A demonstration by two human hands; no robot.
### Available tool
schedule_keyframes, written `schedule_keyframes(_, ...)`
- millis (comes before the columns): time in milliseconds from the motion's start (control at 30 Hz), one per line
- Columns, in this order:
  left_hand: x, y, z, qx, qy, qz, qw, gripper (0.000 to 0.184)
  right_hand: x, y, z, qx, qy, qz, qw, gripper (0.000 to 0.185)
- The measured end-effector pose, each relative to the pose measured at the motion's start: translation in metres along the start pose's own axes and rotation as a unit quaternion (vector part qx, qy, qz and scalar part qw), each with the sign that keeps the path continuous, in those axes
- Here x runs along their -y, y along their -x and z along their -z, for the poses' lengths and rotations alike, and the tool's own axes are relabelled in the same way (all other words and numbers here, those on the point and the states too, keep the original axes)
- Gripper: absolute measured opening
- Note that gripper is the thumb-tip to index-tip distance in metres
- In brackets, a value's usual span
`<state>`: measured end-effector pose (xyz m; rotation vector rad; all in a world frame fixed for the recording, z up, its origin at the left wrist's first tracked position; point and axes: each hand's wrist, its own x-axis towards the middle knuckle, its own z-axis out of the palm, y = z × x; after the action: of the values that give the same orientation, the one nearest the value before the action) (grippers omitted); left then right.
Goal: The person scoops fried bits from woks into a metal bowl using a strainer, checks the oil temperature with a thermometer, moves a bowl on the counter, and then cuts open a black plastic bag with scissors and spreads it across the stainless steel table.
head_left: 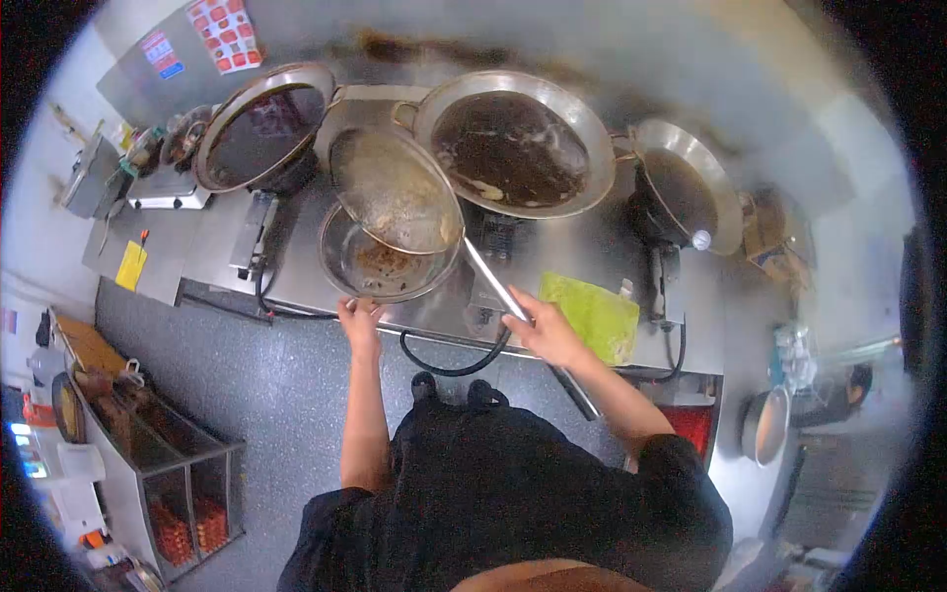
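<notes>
My right hand (546,331) is wrapped round the long handle of a wide mesh skimmer (395,187). The skimmer's round mesh is tilted over a metal bowl (340,281), covering the bowl's far part. Dark brown crumbs (390,264) lie in the bottom of the bowl. At the bowl's near rim, my left hand (361,314) closes its fingers on the edge. Just behind and to the right stands a large two-handled wok (597,148) of dark, bubbling oil, with a few pale pieces floating near its front.
A second wok (202,163) of dark liquid stands at the left, and a third wok (728,197) at the right. A green cloth (592,316) lies on the steel counter near its front edge. Black hoses (454,371) hang along that edge. A wire-sided rack (187,493) stands on the floor at left.
</notes>
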<state>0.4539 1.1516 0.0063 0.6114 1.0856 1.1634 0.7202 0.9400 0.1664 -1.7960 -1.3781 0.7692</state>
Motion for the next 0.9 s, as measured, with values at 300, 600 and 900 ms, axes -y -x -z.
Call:
schedule_keyframes(300,0.002,-0.012,-0.018,0.014,-0.026,-0.019,0.999,0.020,0.048,-0.012,0.096,-0.063,-0.216,-0.144,0.964,0.059)
schedule_keyframes(600,0.041,-0.050,0.005,0.027,-0.011,0.059,0.998,0.037,-0.060,-0.083,0.183,-0.298,0.248,0.043,0.921,0.046)
schedule_keyframes(900,0.008,-0.025,-0.014,0.080,-0.156,0.006,0.984,0.041,-0.107,-0.111,0.192,-0.208,0.339,-0.052,0.916,0.031)
